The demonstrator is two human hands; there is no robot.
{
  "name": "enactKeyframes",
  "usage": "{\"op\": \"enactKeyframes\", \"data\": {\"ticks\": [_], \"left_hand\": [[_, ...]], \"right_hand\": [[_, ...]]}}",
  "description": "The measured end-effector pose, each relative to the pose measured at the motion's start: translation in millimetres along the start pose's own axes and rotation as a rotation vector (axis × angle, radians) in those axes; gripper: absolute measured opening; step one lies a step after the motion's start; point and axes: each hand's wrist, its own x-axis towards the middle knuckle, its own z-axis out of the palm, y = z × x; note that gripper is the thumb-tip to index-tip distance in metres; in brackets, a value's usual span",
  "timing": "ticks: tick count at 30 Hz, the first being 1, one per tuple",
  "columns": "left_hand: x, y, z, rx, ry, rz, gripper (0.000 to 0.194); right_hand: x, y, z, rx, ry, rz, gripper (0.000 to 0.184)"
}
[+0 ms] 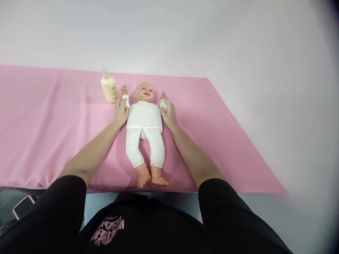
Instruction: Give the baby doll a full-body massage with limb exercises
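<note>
A baby doll [144,120] in a white top and white leggings lies on its back on the pink sheet [47,123], head away from me. My left hand [120,112] is wrapped round the doll's arm on the left side, near its white cuff. On the other side, my right hand [168,113] grips the doll's other arm. Both doll arms point up beside its head.
A small cream lotion bottle [109,88] stands on the sheet just left of the doll's raised hand, close to my left hand. The sheet's near edge runs below the doll's feet. A phone [23,206] lies at the lower left, off the sheet.
</note>
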Motion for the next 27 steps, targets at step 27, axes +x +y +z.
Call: {"op": "enactKeyframes", "data": {"ticks": [27], "left_hand": [[0.9,-11.5,4.2,0.081,-0.040,-0.224,0.052]], "right_hand": [[1.8,12.7,1.3,-0.043,-0.062,0.114,0.049]]}}
